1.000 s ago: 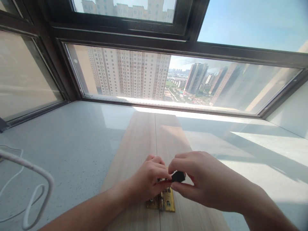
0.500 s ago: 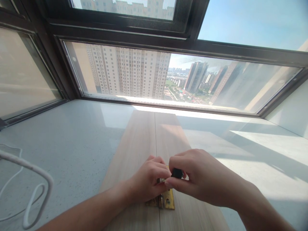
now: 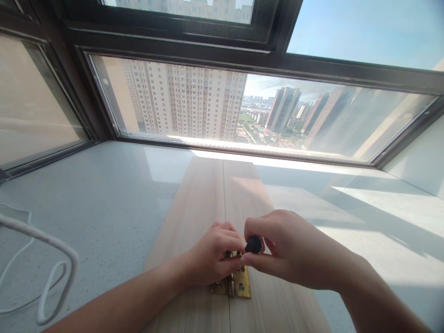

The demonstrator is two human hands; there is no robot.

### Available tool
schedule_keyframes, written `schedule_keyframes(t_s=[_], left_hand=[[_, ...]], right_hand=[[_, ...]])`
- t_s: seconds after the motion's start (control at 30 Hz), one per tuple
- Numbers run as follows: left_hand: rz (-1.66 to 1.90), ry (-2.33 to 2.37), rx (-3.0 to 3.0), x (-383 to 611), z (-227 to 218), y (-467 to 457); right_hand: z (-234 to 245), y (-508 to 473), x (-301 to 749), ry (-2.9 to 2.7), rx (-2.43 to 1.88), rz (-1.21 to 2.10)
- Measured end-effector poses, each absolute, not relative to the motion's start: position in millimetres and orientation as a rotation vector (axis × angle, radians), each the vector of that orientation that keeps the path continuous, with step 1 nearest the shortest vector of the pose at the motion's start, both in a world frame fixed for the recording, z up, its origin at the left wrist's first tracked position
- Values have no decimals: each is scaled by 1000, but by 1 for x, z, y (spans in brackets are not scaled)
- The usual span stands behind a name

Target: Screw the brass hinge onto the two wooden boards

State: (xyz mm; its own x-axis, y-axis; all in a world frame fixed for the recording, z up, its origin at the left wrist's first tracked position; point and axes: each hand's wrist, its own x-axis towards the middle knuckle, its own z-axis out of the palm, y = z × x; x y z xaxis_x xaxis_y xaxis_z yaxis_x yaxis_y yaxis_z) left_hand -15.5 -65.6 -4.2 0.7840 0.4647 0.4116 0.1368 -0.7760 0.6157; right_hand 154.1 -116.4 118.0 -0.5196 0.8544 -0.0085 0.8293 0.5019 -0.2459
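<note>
A brass-coloured hinge (image 3: pixel 243 285) lies across the seam between two pale wooden boards (image 3: pixel 203 199). Screw heads show in its near corners, while its far part is covered by my fingers. My right hand (image 3: pixel 287 249) is closed round the black handle of a screwdriver (image 3: pixel 253 244), whose end points up at me; its shaft and tip are hidden. My left hand (image 3: pixel 218 254) rests over the hinge, thumb and fingers pinched together close to the screwdriver. What sits between those left fingertips I cannot make out.
A white cable (image 3: pixel 65 249) loops over the pale speckled sill (image 3: pixel 132 185) at the left. Behind the boards runs a dark window frame (image 3: pixel 243 150), with tall buildings outside. Sunlight and shadow fall across the sill's right side.
My right hand has turned the black handle slightly and tipped it, so its round end faces me more. Both hands appear a little higher in view, and my left hand keeps its pinch.
</note>
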Motion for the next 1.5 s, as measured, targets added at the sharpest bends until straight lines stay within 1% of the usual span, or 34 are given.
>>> schedule_keyframes(t_s=[0.17,0.47,0.7,0.83,1.0,1.2,1.37,1.5], left_hand=[[811,411,2363,-14,-8,-65],[833,327,2291,-14,-5,-65],[890,333,2255,-13,-2,-65],[901,316,2276,-14,-4,-65],[897,301,2329,-13,-8,-65],[910,287,2328,-11,-13,-64],[916,258,2313,-12,-8,-66],[950,297,2324,-11,-8,-66]], right_hand=[[115,-115,155,-2620,-1458,306],[113,-113,156,-2608,-1430,424],[113,-111,154,-2573,-1446,395],[115,-114,155,-2600,-1296,500],[112,-116,155,-2556,-1215,504],[114,-117,153,-2554,-1323,461],[115,-117,155,-2576,-1195,521],[114,-116,155,-2549,-1325,431]])
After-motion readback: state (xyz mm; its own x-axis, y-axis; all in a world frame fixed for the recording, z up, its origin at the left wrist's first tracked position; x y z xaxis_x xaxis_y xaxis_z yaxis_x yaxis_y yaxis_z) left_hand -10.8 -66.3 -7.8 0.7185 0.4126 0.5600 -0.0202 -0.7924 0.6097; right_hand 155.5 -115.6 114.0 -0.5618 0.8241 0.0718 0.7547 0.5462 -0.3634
